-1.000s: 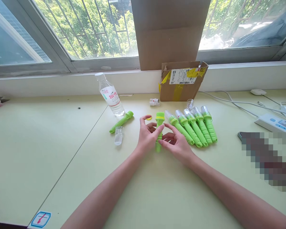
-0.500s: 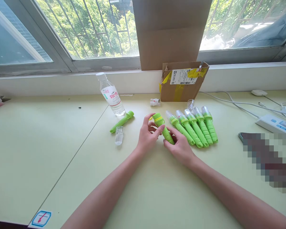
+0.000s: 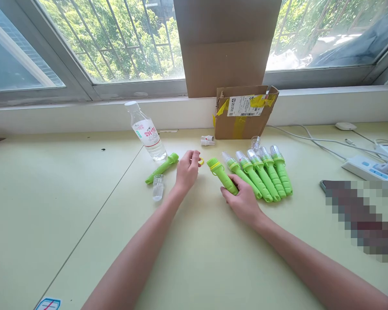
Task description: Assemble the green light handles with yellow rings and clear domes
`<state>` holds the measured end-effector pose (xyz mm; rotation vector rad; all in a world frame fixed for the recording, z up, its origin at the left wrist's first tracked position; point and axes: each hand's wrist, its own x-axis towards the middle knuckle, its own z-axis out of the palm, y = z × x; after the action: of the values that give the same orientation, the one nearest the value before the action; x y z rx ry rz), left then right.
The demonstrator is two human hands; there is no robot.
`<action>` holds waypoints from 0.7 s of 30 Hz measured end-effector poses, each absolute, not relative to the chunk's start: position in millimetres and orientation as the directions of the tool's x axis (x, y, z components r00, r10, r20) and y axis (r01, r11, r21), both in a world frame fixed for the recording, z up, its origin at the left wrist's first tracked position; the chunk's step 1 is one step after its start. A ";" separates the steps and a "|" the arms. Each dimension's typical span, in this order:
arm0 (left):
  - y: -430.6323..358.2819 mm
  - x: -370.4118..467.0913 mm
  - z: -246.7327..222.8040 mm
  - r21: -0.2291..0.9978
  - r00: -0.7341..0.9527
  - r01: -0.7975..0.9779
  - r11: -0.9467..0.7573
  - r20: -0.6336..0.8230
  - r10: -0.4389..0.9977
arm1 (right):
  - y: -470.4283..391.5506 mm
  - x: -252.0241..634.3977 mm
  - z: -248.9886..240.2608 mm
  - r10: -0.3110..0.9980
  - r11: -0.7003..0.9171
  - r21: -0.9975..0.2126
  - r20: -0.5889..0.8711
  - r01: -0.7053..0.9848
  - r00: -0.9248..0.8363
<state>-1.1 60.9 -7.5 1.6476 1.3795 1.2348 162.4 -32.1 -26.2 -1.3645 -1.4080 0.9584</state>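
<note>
My right hand point(image 3: 244, 198) is closed around the lower end of a green plastic flashlight body point(image 3: 224, 177), tilted up to the left. Its threaded top carries a yellow band and no clear cap. My left hand point(image 3: 186, 171) is apart from it, fingers curled together at a small yellow ring point(image 3: 201, 161), which their tips partly hide. Left of that hand lies another uncapped green flashlight body point(image 3: 161, 168), with a loose clear cap point(image 3: 158, 187) below it. To the right, several green flashlights with clear caps point(image 3: 268, 178) lie in a row.
A water bottle point(image 3: 148, 135) leans at the back left. Two small white-and-red pieces point(image 3: 208, 141) lie before a cardboard box point(image 3: 242, 122). A clear cap point(image 3: 255, 142) stands behind the row. At right are cables, a power strip point(image 3: 370, 168) and a blurred-out object point(image 3: 358, 215).
My left hand has left the flashlight body's threaded top and moved left to the yellow ring. My right hand still holds the body. The view has shifted slightly.
</note>
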 end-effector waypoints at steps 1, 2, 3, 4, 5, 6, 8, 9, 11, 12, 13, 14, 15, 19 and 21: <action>67.7 -3.7 -8.9 0.865 -0.006 0.436 -0.249 0.279 0.960 | -32.0 162.3 -26.2 0.995 0.078 -0.958 0.093 0.276 0.042; 73.8 -6.0 -10.3 0.812 -0.001 0.518 -0.270 0.316 0.949 | -31.8 162.2 -26.2 0.995 0.077 -0.958 0.092 0.275 0.043; 78.9 -7.9 -11.3 0.747 0.013 0.597 -0.291 0.354 0.935 | -31.6 162.1 -26.2 0.995 0.077 -0.959 0.093 0.274 0.046; 83.3 -9.2 -12.0 0.675 0.031 0.670 -0.307 0.388 0.921 | -31.4 162.0 -26.1 0.994 0.079 -0.959 0.095 0.274 0.046; 87.0 -9.9 -12.2 0.602 0.051 0.733 -0.317 0.417 0.908 | -31.1 161.9 -26.0 0.994 0.081 -0.958 0.097 0.276 0.045; 90.4 -9.8 -12.0 0.529 0.072 0.785 -0.321 0.437 0.896 | -30.8 161.8 -25.9 0.994 0.084 -0.957 0.100 0.279 0.043; 96.7 -7.7 -10.8 0.400 0.121 0.857 -0.323 0.453 0.883 | -30.1 161.5 -25.8 0.994 0.087 -0.954 0.101 0.287 0.037; 100.2 -5.8 -10.2 0.349 0.148 0.879 -0.326 0.450 0.880 | -29.8 161.4 -25.8 0.994 0.086 -0.953 0.100 0.290 0.034; 107.8 -1.3 -9.7 0.266 0.202 0.902 -0.340 0.436 0.877 | -29.3 161.2 -25.9 0.994 0.087 -0.952 0.101 0.293 0.033; 111.9 1.1 -10.1 0.233 0.228 0.908 -0.350 0.425 0.876 | -29.1 161.1 -26.1 0.994 0.088 -0.952 0.102 0.294 0.032; 116.0 3.5 -10.9 0.203 0.250 0.912 -0.357 0.415 0.875 | -29.0 161.1 -26.2 0.994 0.088 -0.951 0.102 0.295 0.031; 120.1 5.9 -12.2 0.174 0.270 0.916 -0.363 0.403 0.874 | -28.9 161.0 -26.3 0.994 0.089 -0.951 0.102 0.295 0.029; 123.8 8.3 -13.9 0.143 0.289 0.919 -0.368 0.392 0.873 | -28.8 161.0 -26.4 0.994 0.088 -0.951 0.101 0.295 0.028; 134.9 17.3 -22.7 0.043 0.335 0.926 -0.374 0.359 0.871 | -28.4 160.6 -26.5 0.994 0.090 -0.952 0.104 0.291 0.032; 137.9 21.5 -26.7 0.029 0.343 0.927 -0.374 0.334 0.878 | -27.9 160.3 -26.6 0.994 0.090 -0.953 0.105 0.291 0.035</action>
<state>21.5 137.9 -26.7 2.7062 1.8370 0.4928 160.3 -27.9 -26.6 -1.3666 -1.4262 0.9454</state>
